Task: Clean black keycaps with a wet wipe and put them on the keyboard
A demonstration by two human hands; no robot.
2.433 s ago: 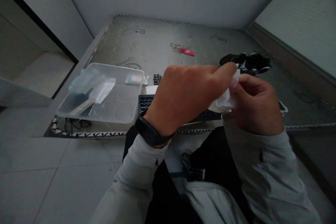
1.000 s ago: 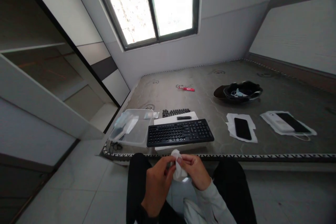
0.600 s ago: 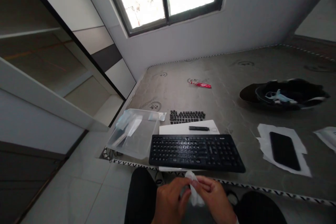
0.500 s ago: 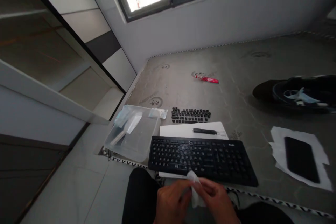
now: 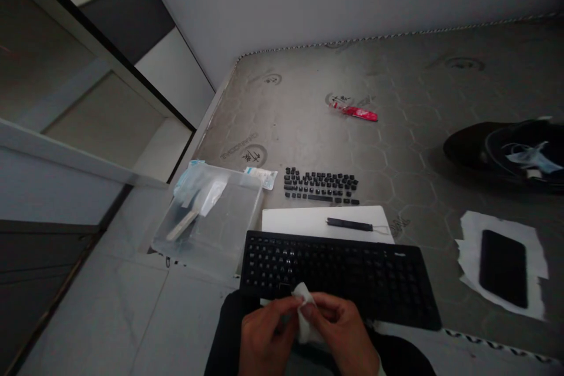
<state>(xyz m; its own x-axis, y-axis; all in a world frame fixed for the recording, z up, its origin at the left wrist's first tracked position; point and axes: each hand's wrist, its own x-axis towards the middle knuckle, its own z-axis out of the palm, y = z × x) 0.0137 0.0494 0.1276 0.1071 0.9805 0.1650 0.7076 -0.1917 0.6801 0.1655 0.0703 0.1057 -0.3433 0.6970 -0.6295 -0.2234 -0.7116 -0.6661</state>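
My left hand [image 5: 267,332] and my right hand [image 5: 344,329] meet low in the view, just over the near edge of a black keyboard [image 5: 374,282]. A crumpled white tissue [image 5: 304,320] is pinched between the fingers of both hands; whether anything is wrapped in it is hidden. The keyboard lies partly on a white board [image 5: 291,218]. On that board, behind the keyboard, rests a black-handled keycap puller [image 5: 350,224] with wire loops at its right end. Loose black keycaps [image 5: 321,198] are laid out in rows beyond the board.
On the left stands a clear plastic box [image 5: 233,217] holding packets and a flat stick. A white packet [image 5: 263,177] lies behind it. On the mattress [image 5: 299,123] are a red wrapper [image 5: 359,113], a black helmet [image 5: 467,144] and a phone [image 5: 503,267] on white paper.
My view has tilted down, so the window has gone out of sight. Both hands and the tissue appear slightly further left, still held together near the keyboard's front edge.
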